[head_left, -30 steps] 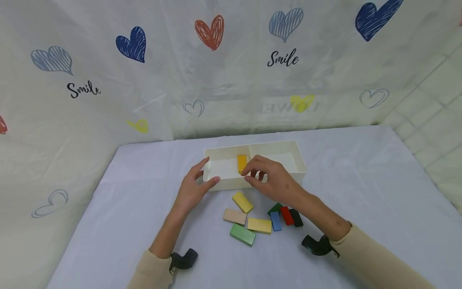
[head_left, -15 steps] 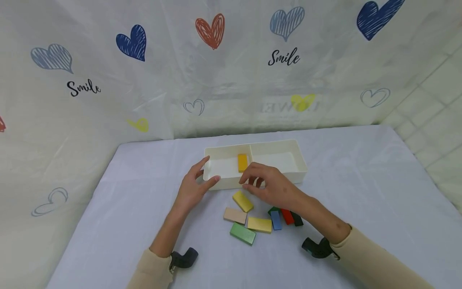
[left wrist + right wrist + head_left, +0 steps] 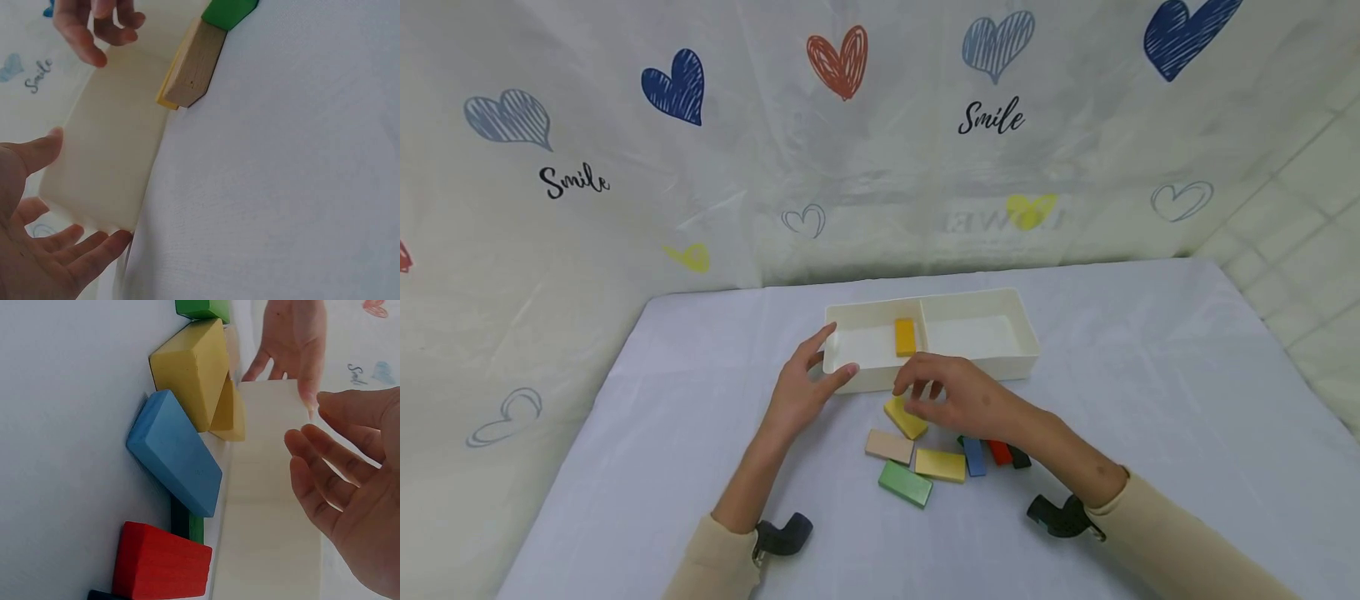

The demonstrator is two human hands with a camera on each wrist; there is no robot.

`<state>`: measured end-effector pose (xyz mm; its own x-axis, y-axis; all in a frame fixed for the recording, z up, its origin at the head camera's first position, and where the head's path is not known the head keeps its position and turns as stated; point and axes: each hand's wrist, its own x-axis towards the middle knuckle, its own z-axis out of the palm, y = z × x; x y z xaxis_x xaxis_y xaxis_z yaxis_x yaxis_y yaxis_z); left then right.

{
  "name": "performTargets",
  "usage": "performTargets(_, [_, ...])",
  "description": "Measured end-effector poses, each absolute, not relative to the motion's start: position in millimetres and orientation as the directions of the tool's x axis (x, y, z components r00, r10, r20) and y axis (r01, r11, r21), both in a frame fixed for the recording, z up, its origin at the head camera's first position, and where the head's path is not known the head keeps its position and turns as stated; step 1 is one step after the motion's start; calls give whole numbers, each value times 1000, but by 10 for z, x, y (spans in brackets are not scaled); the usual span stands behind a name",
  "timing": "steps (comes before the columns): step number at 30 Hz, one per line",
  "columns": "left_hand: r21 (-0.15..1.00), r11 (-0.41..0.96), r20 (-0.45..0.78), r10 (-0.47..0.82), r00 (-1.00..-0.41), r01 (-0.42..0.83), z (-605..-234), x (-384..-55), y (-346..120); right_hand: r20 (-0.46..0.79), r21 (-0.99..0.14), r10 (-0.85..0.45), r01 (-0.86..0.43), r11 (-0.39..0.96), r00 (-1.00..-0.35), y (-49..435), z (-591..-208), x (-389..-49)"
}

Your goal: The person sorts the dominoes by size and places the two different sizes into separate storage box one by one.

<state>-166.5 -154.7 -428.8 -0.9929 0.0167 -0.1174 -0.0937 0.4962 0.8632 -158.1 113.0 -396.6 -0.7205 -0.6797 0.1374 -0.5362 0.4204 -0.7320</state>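
Yellow block (image 3: 906, 421) could skid if the right hand (image 3: 960, 394), fingers loosely bent, brushes it; left hand (image 3: 801, 388), fingers spread, grips tray (image 3: 870, 381).

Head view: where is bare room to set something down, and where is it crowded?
Bare: the right compartment of the white box; the tablecloth between the left hand and the left edge, and between box and right edge. Crowded: in front of the box, where blocks lie by the right hand.
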Motion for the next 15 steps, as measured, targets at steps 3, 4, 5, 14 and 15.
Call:
performTargets(3, [865,495,-112,21,-993,-87,-4291,-1664,-1550,109,-739,-689,-522,425,-716,1128,-3981,-1579])
performTargets(4, [865,494,-113,21,-993,-88,-4291,-1663,-1551,97,-740,-691,-516,431,-717,1127,-3987,-1579])
performTargets(5, [865,494,-112,22,-993,-87,-4292,-1663,-1551,83,-743,-692,-507,436,-717,1126,-3993,-1579])
performTargets(14, [856,507,-121,15,-993,-97,-4294,-1666,-1548,-35,-750,-709,-450,485,-705,1122,-4043,-1605])
performTargets(15, [856,507,-121,14,-993,-97,-4293,-1665,-1548,-40,-748,-713,-452,486,-700,1120,-4048,-1608])
